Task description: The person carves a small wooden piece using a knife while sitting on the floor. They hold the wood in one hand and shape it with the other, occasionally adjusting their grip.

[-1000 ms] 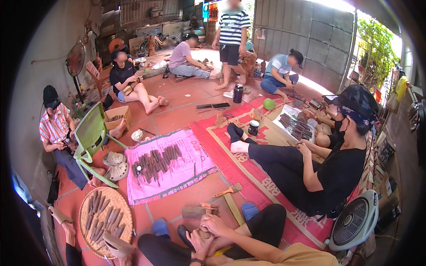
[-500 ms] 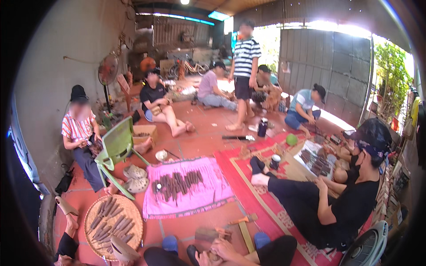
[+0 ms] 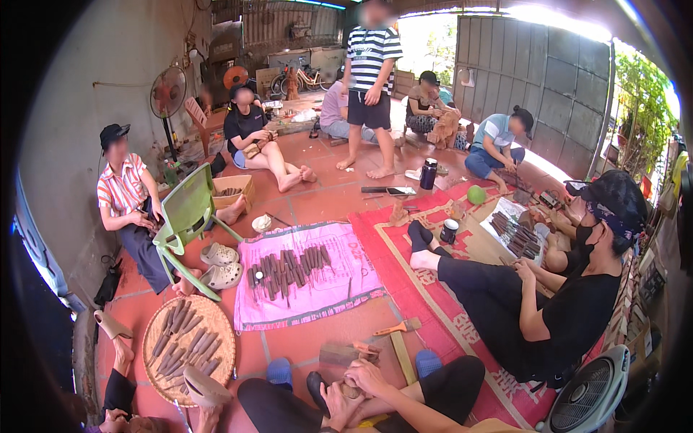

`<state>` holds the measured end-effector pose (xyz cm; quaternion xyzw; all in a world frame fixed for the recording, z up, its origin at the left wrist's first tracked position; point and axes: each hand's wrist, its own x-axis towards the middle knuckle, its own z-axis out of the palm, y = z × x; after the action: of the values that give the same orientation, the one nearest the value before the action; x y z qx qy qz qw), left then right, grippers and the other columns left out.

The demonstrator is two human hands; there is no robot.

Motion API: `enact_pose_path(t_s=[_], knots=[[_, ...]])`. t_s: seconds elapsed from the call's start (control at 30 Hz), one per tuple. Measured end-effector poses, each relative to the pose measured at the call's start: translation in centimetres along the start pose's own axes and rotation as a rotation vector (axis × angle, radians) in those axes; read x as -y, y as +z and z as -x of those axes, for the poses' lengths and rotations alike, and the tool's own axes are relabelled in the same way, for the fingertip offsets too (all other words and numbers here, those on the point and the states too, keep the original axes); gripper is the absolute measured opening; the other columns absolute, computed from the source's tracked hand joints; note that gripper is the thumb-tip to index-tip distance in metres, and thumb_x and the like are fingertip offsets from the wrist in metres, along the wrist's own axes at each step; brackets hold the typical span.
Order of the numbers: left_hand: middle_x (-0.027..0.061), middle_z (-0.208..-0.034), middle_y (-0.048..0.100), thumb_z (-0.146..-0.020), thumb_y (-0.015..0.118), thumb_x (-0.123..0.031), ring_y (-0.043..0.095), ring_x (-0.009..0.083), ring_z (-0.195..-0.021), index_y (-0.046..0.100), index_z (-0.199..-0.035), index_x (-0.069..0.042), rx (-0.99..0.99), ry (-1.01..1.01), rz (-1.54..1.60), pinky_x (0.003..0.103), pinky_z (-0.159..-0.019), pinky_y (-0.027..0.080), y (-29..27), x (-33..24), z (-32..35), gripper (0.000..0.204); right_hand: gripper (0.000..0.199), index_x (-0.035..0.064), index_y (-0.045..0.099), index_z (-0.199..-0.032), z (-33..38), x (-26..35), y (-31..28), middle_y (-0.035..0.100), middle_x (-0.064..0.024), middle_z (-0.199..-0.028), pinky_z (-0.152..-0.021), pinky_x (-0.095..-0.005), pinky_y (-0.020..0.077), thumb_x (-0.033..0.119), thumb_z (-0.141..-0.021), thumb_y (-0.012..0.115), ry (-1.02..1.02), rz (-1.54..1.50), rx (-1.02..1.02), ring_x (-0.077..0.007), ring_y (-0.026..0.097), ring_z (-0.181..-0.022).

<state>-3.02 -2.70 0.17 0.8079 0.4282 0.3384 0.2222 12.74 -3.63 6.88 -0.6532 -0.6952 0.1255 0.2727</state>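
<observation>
Brown lump (image 3: 351,392) touches left hand (image 3: 336,402) and right hand (image 3: 367,377).

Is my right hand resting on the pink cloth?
No, your right hand is at the small brown piece beside your left hand, apart from the pink cloth.

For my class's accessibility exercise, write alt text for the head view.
A person's left hand and right hand hold a small brown piece. Nearby, dark brown rod-shaped pieces lie on a pink printed cloth and a round tan woven tray; other people sit around.
</observation>
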Motion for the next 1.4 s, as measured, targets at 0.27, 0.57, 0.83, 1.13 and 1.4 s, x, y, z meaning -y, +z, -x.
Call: enact_pose_path(t_s=[0.27, 0.57, 0.83, 1.13, 1.4], knots=[[0.0116, -0.097, 0.065, -0.061, 0.085, -0.056, 0.065, 0.0290, -0.103, 0.057, -0.109, -0.002, 0.041, -0.018, -0.039, 0.056, -0.117, 0.021, 0.1, 0.3, 0.4, 0.077, 0.011, 0.0087, 0.074, -0.085, 0.3, -0.9, 0.9, 0.065, -0.0073, -0.092, -0.083, -0.0380, 0.0522, 0.015, -0.084, 0.066, -0.041, -0.100, -0.065, -0.0281, 0.064, -0.094], [0.0129, -0.096, 0.065, -0.062, 0.085, -0.056, 0.063, 0.0295, -0.104, 0.056, -0.110, -0.002, 0.030, -0.001, -0.033, 0.055, -0.117, 0.020, -0.1, 0.6, 0.3, 0.078, 0.011, 0.0078, 0.074, -0.082, 0.3, -0.5, 0.8, 0.066, -0.0071, -0.090, -0.081, -0.0391, 0.0518, 0.015, -0.082, 0.065, -0.012, -0.204, -0.118, -0.0278, 0.064, -0.094], [0.0169, -0.097, 0.063, -0.060, 0.088, -0.051, 0.061, 0.0315, -0.104, 0.058, -0.109, -0.002, 0.085, -0.030, -0.018, 0.054, -0.118, 0.020, -0.8, -0.5, -0.3, 0.076, 0.015, 0.0047, 0.071, -0.087, -0.1, -3.1, 1.2, 0.066, -0.0092, -0.093, -0.082, -0.0413, 0.0516, 0.018, -0.088, 0.063, 0.024, -0.252, 0.246, -0.0285, 0.063, -0.091], [0.0163, -0.107, 0.064, -0.060, 0.087, -0.039, 0.060, 0.0320, -0.110, 0.054, -0.115, -0.001, 0.084, -0.064, 0.007, 0.053, -0.119, 0.018, -1.3, -0.4, 0.0, 0.074, 0.067, 0.0019, 0.040, -0.148, -15.2, -14.8, -14.9, 0.068, -0.0034, -0.087, -0.074, -0.0305, 0.0522, 0.002, -0.086, 0.065, 0.366, -0.495, -0.375, -0.0126, 0.064, -0.079], [0.0167, -0.107, 0.064, -0.061, 0.087, -0.041, 0.059, 0.0310, -0.111, 0.055, -0.115, -0.001, 0.082, -0.032, 0.001, 0.052, -0.120, 0.016, -0.6, -0.4, -0.1, 0.074, 0.093, 0.0033, 0.019, -0.158, -23.2, -19.8, -31.8, 0.065, -0.0052, -0.079, -0.050, -0.0302, 0.0457, 0.001, -0.079, 0.069, 0.635, -0.594, -0.730, -0.0135, 0.058, -0.060]])
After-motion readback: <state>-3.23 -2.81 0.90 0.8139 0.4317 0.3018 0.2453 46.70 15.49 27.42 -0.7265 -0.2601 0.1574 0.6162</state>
